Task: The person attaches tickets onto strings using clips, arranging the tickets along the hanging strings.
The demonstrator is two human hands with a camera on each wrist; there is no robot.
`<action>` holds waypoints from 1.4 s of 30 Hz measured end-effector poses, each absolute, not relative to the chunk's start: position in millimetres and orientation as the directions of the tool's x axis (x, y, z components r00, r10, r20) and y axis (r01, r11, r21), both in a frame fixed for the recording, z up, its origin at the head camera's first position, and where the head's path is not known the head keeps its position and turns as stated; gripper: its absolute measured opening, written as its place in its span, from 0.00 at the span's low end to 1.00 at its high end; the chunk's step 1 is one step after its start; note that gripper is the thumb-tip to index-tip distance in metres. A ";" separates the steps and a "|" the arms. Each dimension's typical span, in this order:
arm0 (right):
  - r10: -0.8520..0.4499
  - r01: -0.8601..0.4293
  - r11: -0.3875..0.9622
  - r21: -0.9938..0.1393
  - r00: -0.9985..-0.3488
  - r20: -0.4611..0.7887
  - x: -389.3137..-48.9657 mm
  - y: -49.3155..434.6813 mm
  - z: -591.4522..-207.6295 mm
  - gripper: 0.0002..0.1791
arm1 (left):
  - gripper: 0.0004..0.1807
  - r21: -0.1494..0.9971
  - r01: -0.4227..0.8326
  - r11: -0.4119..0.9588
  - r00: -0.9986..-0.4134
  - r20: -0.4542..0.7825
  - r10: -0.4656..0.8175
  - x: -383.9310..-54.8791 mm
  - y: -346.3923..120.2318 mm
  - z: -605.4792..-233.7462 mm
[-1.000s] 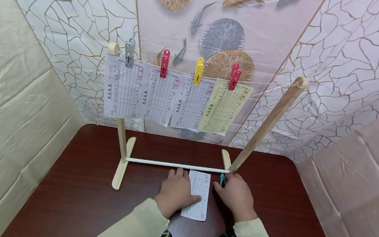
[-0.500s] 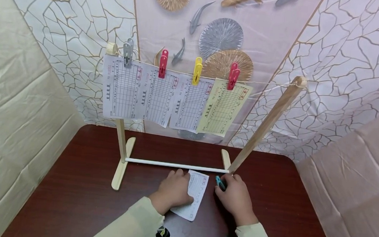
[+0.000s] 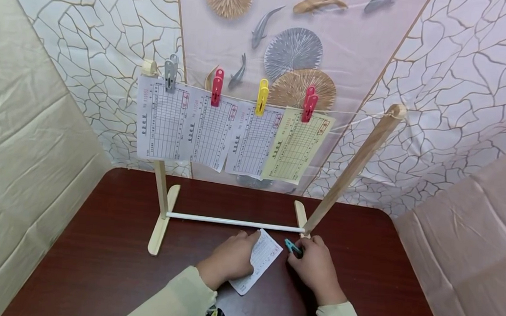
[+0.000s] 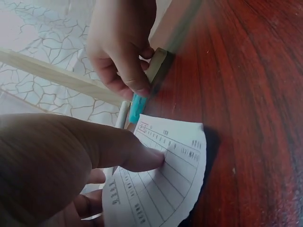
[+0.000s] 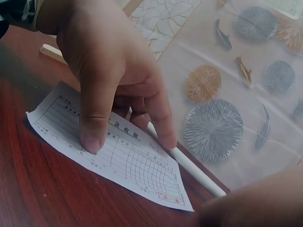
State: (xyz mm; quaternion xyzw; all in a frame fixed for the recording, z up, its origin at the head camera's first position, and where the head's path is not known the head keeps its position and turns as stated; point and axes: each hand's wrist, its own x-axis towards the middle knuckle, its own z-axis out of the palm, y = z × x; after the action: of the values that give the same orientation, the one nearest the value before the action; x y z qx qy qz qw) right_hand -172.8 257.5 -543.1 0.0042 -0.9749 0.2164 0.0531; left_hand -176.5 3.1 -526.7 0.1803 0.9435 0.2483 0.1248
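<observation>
My left hand (image 3: 230,257) grips a white printed receipt slip (image 3: 265,254) at the front of the rack, thumb on its printed face and fingers beneath. In the left wrist view the slip (image 4: 184,165) bows, with a dark shadow on the table along its edge. My right hand (image 3: 316,265) pinches a teal clothespin (image 3: 291,246), its tip pointing toward the slip; the clothespin's other end is hidden by the fingers. Above, a grey clothespin (image 3: 170,74), two red ones, and a yellow clothespin (image 3: 262,97) hold three white slips (image 3: 167,127) and a yellow slip (image 3: 297,149) on a string.
The wooden rack's right post (image 3: 353,170) rises just behind my right hand, and a white rod (image 3: 235,221) runs low between the feet. The string (image 3: 357,113) reaches past the yellow slip to the right post. Dark red-brown table (image 3: 95,264) lies under everything.
The slip on the table has turned clockwise at its top and come into my left hand's grip. The teal clothespin has swung leftward in my right hand, toward the slip.
</observation>
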 end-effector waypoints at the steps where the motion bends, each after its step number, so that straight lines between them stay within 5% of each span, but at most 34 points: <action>1: 0.020 -0.031 0.896 -0.442 -0.994 0.108 -171.9 258.0 -543.1 0.10 | 0.53 0.521 0.276 0.808 -0.903 -0.147 0.403 -176.3 2.9 -527.4; 14: 0.085 -0.018 0.667 -0.745 -0.991 0.100 -165.1 263.5 -543.4 0.19 | 0.49 0.590 0.227 0.775 -0.907 -0.162 0.389 -173.1 -2.2 -531.3; 22: 0.117 -0.026 0.250 -0.968 -0.991 0.057 -165.7 261.9 -544.7 0.34 | 0.46 0.656 0.215 0.723 -0.899 -0.155 0.409 -172.3 -6.8 -527.9; 32: 0.077 0.020 0.084 -0.996 -0.997 -0.013 -162.1 259.7 -543.0 0.24 | 0.44 0.661 0.209 0.721 -0.902 -0.155 0.403 -176.8 -6.2 -534.7; 42: -0.053 -0.065 -0.051 -0.997 -0.996 0.067 -159.2 263.8 -533.0 0.28 | 0.11 0.697 0.265 0.667 -0.896 -0.078 0.437 -180.9 -15.0 -532.3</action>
State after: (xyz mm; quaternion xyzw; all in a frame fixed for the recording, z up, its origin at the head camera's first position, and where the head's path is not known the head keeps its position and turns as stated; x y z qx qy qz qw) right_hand -159.2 263.8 -533.0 0.0427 -0.6889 0.7236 0.0041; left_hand -180.9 -15.0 -532.3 0.1940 0.9049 0.3592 0.1203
